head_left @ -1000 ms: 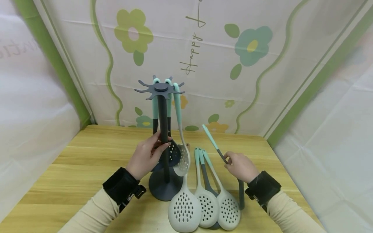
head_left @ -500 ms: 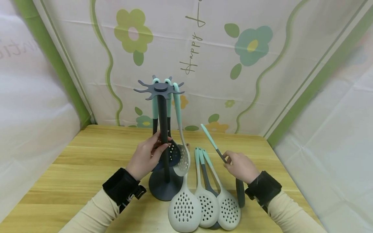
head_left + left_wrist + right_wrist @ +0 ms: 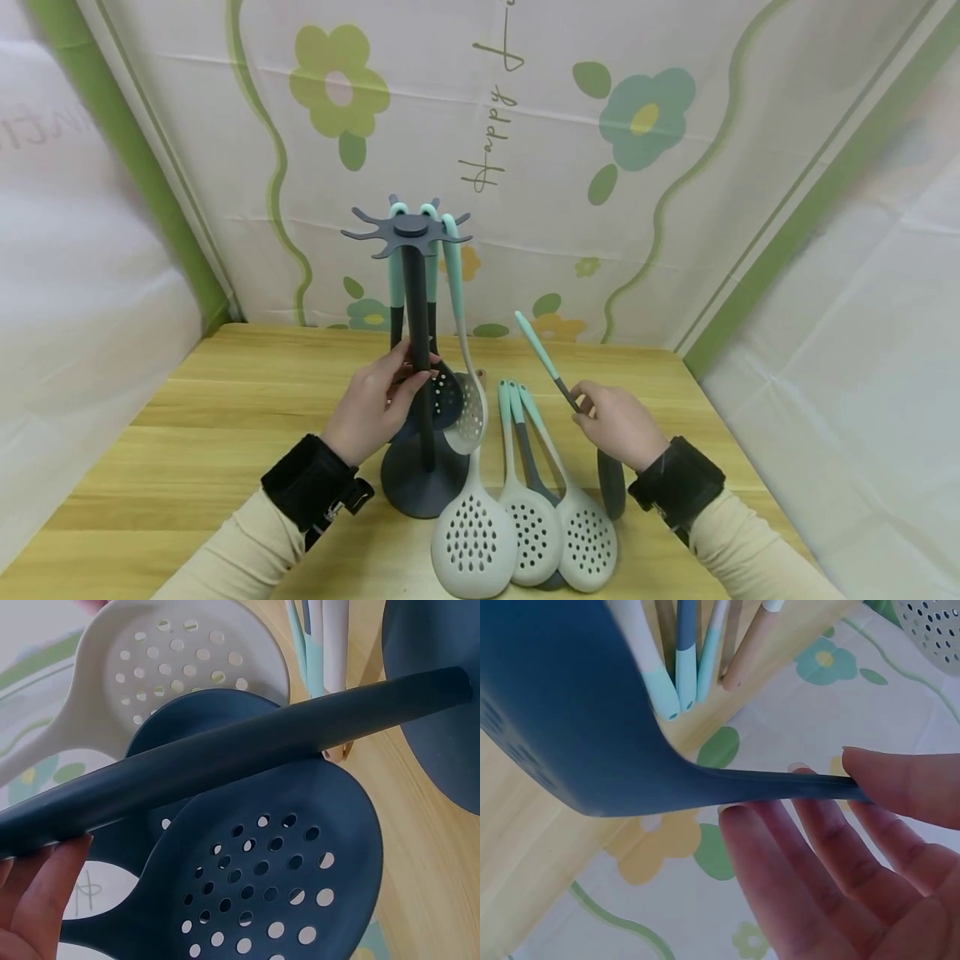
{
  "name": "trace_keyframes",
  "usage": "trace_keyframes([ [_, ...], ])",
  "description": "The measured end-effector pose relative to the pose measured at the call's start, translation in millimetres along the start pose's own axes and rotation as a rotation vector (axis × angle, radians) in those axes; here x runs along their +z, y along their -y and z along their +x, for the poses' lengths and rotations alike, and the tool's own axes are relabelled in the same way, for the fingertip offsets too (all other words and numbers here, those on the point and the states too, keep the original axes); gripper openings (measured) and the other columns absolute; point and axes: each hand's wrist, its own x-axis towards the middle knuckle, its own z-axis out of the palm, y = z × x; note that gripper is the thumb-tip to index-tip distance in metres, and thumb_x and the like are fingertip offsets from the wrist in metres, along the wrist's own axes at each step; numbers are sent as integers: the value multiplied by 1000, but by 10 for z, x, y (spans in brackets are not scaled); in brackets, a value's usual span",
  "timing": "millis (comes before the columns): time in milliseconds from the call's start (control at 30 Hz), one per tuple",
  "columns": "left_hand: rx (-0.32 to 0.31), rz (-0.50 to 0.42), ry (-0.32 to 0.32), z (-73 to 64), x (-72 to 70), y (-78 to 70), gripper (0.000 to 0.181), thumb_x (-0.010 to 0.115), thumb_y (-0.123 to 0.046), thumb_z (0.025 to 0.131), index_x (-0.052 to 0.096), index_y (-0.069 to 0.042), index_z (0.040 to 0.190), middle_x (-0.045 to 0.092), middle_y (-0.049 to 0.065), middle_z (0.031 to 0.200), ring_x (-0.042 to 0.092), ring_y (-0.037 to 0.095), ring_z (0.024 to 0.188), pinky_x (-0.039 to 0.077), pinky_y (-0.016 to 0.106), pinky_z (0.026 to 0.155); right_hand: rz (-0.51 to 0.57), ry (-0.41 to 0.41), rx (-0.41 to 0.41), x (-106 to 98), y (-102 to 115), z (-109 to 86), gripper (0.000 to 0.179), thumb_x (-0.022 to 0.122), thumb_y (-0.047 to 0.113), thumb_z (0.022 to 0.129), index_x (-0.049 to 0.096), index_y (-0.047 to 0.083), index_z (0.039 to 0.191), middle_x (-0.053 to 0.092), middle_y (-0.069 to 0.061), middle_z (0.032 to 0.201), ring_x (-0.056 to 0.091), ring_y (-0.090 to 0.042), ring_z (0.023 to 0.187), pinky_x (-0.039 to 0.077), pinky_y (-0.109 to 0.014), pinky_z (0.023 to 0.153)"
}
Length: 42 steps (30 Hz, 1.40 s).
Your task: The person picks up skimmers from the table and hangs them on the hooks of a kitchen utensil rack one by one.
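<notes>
My left hand (image 3: 371, 408) holds the dark pole of a utensil stand (image 3: 417, 300), thumb in front. From the stand's hooks hang dark utensils with mint handles, including a dark skimmer (image 3: 270, 862), and a light skimmer (image 3: 472, 414). To the right, my right hand (image 3: 622, 425) pinches the shaft of another dark skimmer (image 3: 570, 712) between thumb and fingers. Its mint handle (image 3: 536, 346) points up and away; in the head view the hand partly covers its head. In the right wrist view, holes show at the left side of that head.
Between the hands lie a light skimmer with teardrop holes (image 3: 475, 546), a round-holed light skimmer (image 3: 528, 546) and another light skimmer (image 3: 589, 542). A dark utensil (image 3: 553, 581) shows beneath them. Floral cloth (image 3: 420, 108) backs the wooden table (image 3: 225, 433).
My right hand has shifted slightly left and up with the skimmer, whose dark head now hangs closer to the lying skimmers. My left hand keeps its hold on the pole.
</notes>
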Motion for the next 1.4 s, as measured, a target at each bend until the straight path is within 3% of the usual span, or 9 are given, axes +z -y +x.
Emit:
trace_keyframes([
  [467,-45,1,41,-5,-24,-45,40,58,1,97,56,8,136,71,18,116,72,31,102,62,41,81,2,-18,-22,-42,97,-9,19,69,6,89,70,1,107,70,-6,81,56,-11,60,51,-33,53],
  [933,-42,-12,57,-13,-18,-53,42,55,4,97,50,10,139,68,22,123,71,37,104,60,47,84,8,-41,-53,-79,197,-30,20,69,6,89,70,2,108,70,-6,82,56,-10,59,50,-32,52],
  [1167,-61,-5,140,-48,-26,-36,57,54,8,96,35,7,150,64,23,129,68,40,110,57,49,89,8,-66,-50,-94,238,-20,21,71,6,87,70,3,108,70,-6,84,63,-13,69,53,-31,54],
  [1400,-17,18,159,-77,-35,6,66,54,10,95,23,4,153,68,23,115,70,36,103,60,47,86,8,-93,-66,-117,291,-18,23,71,7,87,70,2,109,71,-7,87,65,-16,73,55,-34,57],
])
